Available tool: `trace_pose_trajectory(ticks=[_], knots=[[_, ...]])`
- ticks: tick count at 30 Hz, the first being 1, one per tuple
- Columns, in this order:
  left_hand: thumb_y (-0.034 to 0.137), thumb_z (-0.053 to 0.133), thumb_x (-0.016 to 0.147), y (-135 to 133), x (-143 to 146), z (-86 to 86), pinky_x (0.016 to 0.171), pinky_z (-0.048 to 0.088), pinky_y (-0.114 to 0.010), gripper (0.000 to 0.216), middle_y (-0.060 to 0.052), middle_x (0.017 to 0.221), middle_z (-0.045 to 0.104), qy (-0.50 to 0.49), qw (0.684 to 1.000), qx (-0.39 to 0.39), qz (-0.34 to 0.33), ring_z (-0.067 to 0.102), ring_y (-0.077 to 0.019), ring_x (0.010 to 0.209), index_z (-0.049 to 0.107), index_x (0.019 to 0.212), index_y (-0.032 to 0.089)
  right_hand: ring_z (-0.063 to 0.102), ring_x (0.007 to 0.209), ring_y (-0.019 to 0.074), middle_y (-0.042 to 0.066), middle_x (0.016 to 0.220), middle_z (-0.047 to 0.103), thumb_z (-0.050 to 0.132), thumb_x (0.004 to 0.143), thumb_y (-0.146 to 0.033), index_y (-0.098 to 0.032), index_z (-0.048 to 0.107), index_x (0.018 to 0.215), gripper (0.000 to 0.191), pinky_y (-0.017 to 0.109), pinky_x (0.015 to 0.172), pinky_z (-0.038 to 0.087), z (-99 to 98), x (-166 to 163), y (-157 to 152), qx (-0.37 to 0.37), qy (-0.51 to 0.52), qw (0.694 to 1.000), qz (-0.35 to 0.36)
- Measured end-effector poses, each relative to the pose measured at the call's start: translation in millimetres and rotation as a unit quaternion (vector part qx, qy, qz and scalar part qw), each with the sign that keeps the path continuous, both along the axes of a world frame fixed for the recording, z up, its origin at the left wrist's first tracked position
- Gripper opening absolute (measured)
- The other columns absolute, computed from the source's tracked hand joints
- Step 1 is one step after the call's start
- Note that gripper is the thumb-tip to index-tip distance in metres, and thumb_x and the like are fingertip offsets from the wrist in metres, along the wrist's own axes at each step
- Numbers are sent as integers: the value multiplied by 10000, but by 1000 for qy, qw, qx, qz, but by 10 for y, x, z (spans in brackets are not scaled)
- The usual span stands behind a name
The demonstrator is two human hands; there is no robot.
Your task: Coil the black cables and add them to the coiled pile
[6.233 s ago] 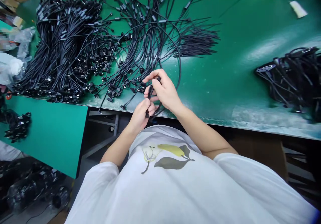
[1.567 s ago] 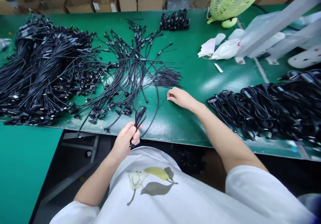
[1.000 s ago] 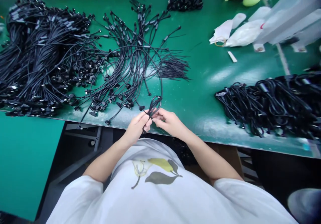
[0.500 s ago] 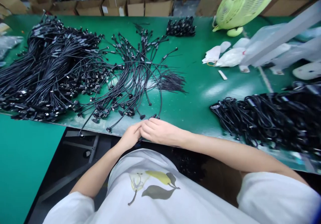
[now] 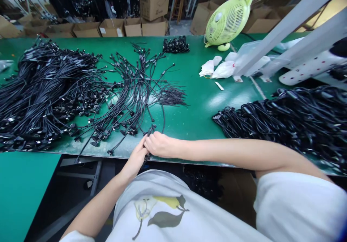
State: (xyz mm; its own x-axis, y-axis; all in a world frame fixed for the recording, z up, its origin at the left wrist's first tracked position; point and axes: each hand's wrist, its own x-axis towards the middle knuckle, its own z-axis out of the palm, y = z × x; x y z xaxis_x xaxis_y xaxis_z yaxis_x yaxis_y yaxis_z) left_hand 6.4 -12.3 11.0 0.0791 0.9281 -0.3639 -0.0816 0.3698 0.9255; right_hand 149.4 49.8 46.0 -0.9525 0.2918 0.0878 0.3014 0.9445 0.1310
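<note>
At the near edge of the green table [image 5: 206, 101] my left hand [image 5: 136, 158] and my right hand [image 5: 159, 145] meet, both closed on a thin black cable [image 5: 150, 130]. The cable's folded end pokes out above my fingers, and its long strand [image 5: 163, 108] loops back over the table toward the loose pile. My right hand lies over the cable bundle and hides most of it. A big heap of loose black cables [image 5: 48, 90] covers the table's left half, with a fanned-out spread [image 5: 132, 86] nearer the middle.
A stack of coiled black cables [image 5: 287, 119] lies at the right. A green fan [image 5: 227, 18], white bags [image 5: 219, 67] and a small cable bundle [image 5: 175, 45] sit at the back. Cardboard boxes [image 5: 119, 27] line the far side. A lower green surface [image 5: 18, 191] stands at the left.
My right hand came back from the table to join the left on the cable, and both hands closed over its folded loop. The view has tilted up.
</note>
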Motion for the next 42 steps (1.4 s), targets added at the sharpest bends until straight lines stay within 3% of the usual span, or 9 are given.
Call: trace_pose_trajectory(ticks=[5,11,14,19,25,31,33,38,42], knots=[[501,455,924,187,-21,47,936,435,-345,449,-90,1027,668,2,995,81,59,578,-213,1007,665,1120,156,564,755,149,59,818,636,407,973,-249,-152,602,824,264,265,691,384,-183,-108,-11,-257,237,913,-207],[632,366,918,140,-222,187,936,405,-362,576,-77,940,563,235,925,295,-49,503,-215,954,753,857,210,529,693,116,-12,699,575,431,952,-286,-169,553,689,312,225,676,378,-274,30,15,-469,412,748,-227],[634,348,923,123,-214,118,854,421,-335,599,-62,840,572,206,942,239,-111,515,-191,830,739,820,191,506,682,117,-12,680,548,448,945,-271,-170,534,669,306,232,675,361,-219,115,20,-415,413,771,-249],[741,215,883,242,-177,104,768,456,-322,784,-75,740,621,39,998,46,-10,558,-203,775,727,874,147,532,729,139,31,758,620,420,975,-270,-177,578,738,300,250,712,379,-215,15,-220,-343,349,861,-137],[570,499,887,46,-212,310,831,446,-316,478,-60,842,559,123,970,184,-103,539,-182,818,758,783,183,539,706,134,13,737,612,435,960,-265,-179,585,733,286,239,664,351,-444,114,-101,-393,289,844,-225],[406,650,837,-71,-62,-25,1034,400,-354,524,-109,1293,535,101,986,128,26,522,-217,1170,525,1304,203,524,760,162,52,788,608,396,973,-333,-187,575,779,301,283,741,377,-380,91,-89,-320,382,828,-257],[468,501,927,-72,-39,-67,1099,348,-380,509,-130,1372,521,89,986,141,-21,488,-232,1269,483,1351,187,508,740,149,41,759,581,428,954,-383,-187,553,736,319,274,712,381,-323,23,-127,-400,431,772,-241],[609,386,927,-66,5,0,1160,268,-408,614,-160,1401,531,141,957,253,-16,445,-262,1336,533,1321,161,180,441,68,-76,535,277,555,810,-604,-205,404,649,456,224,424,202,-309,-78,-161,-758,421,458,-196],[561,477,914,-24,27,43,1024,429,-388,477,-138,1239,645,-14,991,131,-9,587,-246,1158,620,1153,174,178,407,65,-90,463,206,547,803,-647,-210,374,552,533,225,397,210,-362,50,-135,-783,364,468,-189]])
